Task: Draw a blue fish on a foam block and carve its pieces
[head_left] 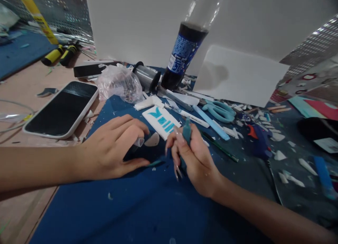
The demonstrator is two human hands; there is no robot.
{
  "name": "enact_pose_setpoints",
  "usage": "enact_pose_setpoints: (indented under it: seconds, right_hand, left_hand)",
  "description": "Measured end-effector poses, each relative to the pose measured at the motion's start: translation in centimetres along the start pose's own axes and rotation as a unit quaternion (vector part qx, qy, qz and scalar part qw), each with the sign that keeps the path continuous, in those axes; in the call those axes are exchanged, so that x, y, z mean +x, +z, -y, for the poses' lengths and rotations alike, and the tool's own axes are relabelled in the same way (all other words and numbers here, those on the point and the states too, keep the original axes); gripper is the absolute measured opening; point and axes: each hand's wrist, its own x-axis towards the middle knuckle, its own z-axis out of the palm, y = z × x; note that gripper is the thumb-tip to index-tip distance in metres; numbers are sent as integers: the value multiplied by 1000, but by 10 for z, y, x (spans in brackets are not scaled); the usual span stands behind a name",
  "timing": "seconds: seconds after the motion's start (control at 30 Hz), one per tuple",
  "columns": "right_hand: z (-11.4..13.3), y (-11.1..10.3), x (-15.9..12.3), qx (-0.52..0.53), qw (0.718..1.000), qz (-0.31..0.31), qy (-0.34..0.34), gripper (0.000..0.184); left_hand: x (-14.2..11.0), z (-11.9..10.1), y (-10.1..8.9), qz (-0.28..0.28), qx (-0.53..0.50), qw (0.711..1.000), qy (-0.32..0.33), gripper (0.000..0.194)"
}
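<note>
1. Pinching the teal piece [187, 131] in my right hand [196, 161], probably for control, above the mat's [118, 209] middle.
2. My left hand [113, 147], thumb parted from fingers, sits inside the left edge, perhaps for steadiness.

The one head-worn view looks forward and down from the near side of the desk [21, 82], close over the left hand [113, 149] and right hand [196, 156], reaching a white panel [132, 26] at the far side; the far right seems slightly blurred.
</note>
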Motion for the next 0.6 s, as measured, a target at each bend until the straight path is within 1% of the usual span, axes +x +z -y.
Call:
enact_pose_setpoints:
  seconds: [0.07,0.1,0.2,0.33,0.5,0.6]
  right_hand:
    - [-1,0,-2,21,999,-31,-22,29]
    - [0,0,-3,26,999,-32,-30,27]
    - [3,-2,-6,42,999,-4,-34,25]
    - [4,-4,-8,52,997,12,-51,30]
    - [2,-3,-5,15,1000,9,-8,36]
    - [2,-2,-3,2,1000,1,-10,38]
  left_hand:
    - [0,0,0,3,-31,1000,4,19]
    - [-1,0,1,0,-41,999,13,17]
    - [-2,-1,1,-1,-46,998,47,16]
    - [-3,-1,-2,21,-48,997,56,18]
    - [-3,0,-4,20,-44,997,55,17]
    - [-3,0,-4,20,-44,997,55,17]
